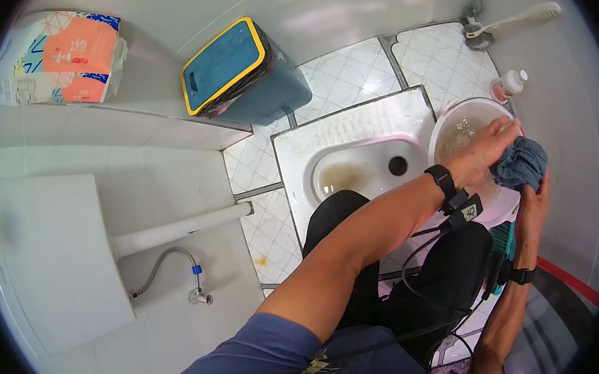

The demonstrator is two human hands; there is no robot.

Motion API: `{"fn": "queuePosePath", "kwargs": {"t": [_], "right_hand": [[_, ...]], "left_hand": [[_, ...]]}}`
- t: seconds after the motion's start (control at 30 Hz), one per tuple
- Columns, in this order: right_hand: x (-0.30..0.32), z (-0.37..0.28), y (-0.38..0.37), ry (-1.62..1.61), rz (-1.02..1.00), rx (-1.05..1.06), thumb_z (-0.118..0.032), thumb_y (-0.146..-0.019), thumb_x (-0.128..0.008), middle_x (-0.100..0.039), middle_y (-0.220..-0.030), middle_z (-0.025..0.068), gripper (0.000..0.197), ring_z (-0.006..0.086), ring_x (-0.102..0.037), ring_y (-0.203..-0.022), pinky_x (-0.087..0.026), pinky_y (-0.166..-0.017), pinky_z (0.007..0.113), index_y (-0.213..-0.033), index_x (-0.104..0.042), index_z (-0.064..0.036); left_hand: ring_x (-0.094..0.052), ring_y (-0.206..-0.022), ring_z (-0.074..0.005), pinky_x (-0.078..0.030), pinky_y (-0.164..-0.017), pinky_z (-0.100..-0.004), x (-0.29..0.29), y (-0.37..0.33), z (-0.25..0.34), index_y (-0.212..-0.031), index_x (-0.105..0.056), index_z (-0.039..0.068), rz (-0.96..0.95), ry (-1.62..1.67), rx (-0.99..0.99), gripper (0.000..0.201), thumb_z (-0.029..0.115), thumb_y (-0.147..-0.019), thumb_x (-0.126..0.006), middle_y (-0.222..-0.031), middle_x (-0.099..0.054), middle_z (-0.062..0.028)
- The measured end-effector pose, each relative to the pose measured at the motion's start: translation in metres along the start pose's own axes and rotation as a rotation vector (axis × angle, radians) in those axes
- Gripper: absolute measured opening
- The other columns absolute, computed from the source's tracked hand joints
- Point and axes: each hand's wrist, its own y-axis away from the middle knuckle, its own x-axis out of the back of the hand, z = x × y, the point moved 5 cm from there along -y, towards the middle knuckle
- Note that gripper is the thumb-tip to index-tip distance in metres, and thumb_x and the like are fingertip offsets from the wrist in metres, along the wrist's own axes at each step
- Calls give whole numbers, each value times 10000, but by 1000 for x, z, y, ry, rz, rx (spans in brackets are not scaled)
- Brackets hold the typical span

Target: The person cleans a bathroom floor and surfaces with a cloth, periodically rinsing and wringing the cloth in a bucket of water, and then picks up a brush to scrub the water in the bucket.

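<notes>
A bunched, wet-looking blue-grey cloth (521, 164) is held over the right side of a white basin (446, 117) containing cloudy, slightly foamy water. My left hand (486, 146) reaches across the basin and closes against the cloth's left side, its fingers curled together. From below and the right, my right hand (535, 200) grips the same cloth; most of its fingers are hidden behind the bundle. Black straps circle both wrists, and a cable with a small black box hangs at the left one.
A squat toilet (360, 115) with brownish water adjoins the basin. Beyond stand a blue bin (228, 64) with yellow rim, a white bottle (509, 85) and a toilet brush (512, 25). At left are a packet of tissues (72, 56), a cistern (51, 260) and its pipe (182, 227).
</notes>
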Motion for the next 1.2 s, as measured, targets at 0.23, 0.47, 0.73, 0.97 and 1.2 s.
{"fn": "queuePosePath", "kwargs": {"t": [0.23, 0.47, 0.73, 0.97, 1.2], "right_hand": [[-49, -28, 9, -345, -296, -51, -345, -957, -498, -443, -1371, 113, 596, 198, -413, -1261, -267, -1101, 339, -1430, -352, -12], [-35, -10, -8, -556, -97, -355, -542, -953, -448, -615, -1162, 69, 529, 190, -597, -1052, -475, -925, 358, -1212, -567, -97], [-59, -4, -10, -880, -92, -364, -441, -915, -577, -589, -1152, 15, 393, 181, -561, -1055, -473, -912, 376, -1201, -569, -171], [-65, -38, -6, -171, 44, -6, -257, -849, -633, -619, -1116, 94, 366, 213, -605, -983, -478, -843, 343, -1150, -583, -55], [-60, -78, 7, 424, 60, 644, -192, -796, -636, -595, -1047, 158, 298, 341, -566, -987, -436, -878, 412, -1053, -577, -53]], "left_hand": [[-595, -925, -162, -490, -814, -312, 13, -7, -8, -1161, -585, 0, 229, -152, -126, 449, 346, -884, -652, -1048, -634, -94], [-615, -879, -258, -483, -807, -347, -13, 7, 14, -1102, -587, 33, 354, -529, -365, 324, 46, -781, -543, -965, -638, -132], [-636, -1005, -337, -476, -873, -409, -30, 23, 23, -1279, -502, 15, 110, -858, -649, 427, 254, -931, -557, -1096, -635, -215], [-522, -1175, -210, -396, -1015, -343, -4, 4, 11, -1383, -419, 20, 255, -282, -129, 555, 429, -1012, -363, -1279, -541, -145], [-540, -1149, -210, -424, -1003, -375, -17, 18, -1, -1245, -504, 105, 115, 198, 184, 533, 545, -973, -373, -1228, -564, -80]]}}
